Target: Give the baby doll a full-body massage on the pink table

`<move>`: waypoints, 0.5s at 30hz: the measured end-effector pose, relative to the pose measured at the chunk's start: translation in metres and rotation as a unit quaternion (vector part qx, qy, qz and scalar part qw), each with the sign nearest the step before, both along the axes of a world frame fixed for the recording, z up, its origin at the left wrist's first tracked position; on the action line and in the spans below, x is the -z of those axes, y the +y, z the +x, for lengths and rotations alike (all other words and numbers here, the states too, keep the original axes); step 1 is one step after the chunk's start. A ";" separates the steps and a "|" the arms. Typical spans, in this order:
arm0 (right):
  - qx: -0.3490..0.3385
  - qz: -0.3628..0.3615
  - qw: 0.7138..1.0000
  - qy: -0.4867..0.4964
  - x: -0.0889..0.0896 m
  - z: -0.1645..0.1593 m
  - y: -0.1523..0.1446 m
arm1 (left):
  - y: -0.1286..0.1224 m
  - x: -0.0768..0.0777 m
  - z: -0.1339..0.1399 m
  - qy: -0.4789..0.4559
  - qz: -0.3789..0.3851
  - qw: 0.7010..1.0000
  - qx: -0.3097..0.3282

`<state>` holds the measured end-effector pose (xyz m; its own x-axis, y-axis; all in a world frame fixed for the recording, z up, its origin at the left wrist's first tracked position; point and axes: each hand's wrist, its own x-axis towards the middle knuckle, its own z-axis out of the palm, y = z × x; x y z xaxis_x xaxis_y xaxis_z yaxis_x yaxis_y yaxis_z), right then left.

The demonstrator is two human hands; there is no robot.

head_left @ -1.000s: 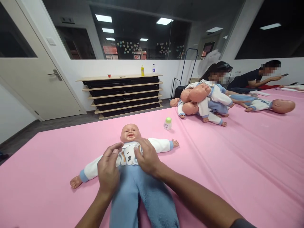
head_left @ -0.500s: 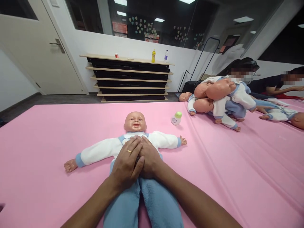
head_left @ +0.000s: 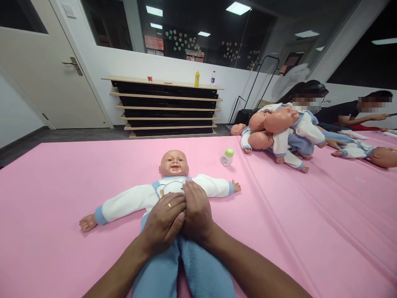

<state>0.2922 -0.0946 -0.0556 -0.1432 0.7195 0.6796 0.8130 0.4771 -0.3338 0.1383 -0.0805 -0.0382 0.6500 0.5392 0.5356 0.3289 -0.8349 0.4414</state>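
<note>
A baby doll [head_left: 173, 164] lies face up on a pink mat [head_left: 294, 248], arms spread wide, in a white top with light blue cuffs and blue trousers. My left hand [head_left: 166, 221], with a ring on one finger, rests flat on the doll's belly, fingers stretched toward the middle. Beside it and touching it, my right hand [head_left: 198, 213] lies on the doll's torso, its fingers extended toward the chest. Part of a printed animal face shows on the top above my hands. Both palms are hidden.
A small bottle with a green cap [head_left: 227, 157] stands right of the doll's head. Several more dolls [head_left: 281, 124] are piled at the right, near two people. Stacked boards [head_left: 169, 105] by the wall hold a yellow bottle [head_left: 197, 78] and another bottle [head_left: 212, 78].
My hands have slid from the doll's chest toward its belly, the left one further, uncovering more of the print. The view has shifted slightly.
</note>
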 end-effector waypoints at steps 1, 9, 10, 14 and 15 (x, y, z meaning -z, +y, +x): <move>-0.041 0.029 0.999 -0.003 -0.002 0.000 -0.001 | 0.002 0.000 0.001 0.010 -0.017 1.000 -0.005; -0.140 0.027 0.990 0.012 -0.010 -0.002 -0.001 | 0.009 0.016 0.004 -0.034 -0.088 0.989 -0.116; -0.138 0.023 0.990 0.011 -0.010 -0.002 -0.001 | 0.009 0.018 0.004 -0.048 -0.088 0.987 -0.127; -0.121 0.025 0.992 0.020 -0.011 -0.003 -0.002 | 0.009 0.024 0.002 -0.104 -0.085 0.974 -0.182; -0.118 0.023 0.993 0.021 -0.012 -0.003 -0.003 | 0.008 0.025 0.001 -0.116 -0.082 0.970 -0.197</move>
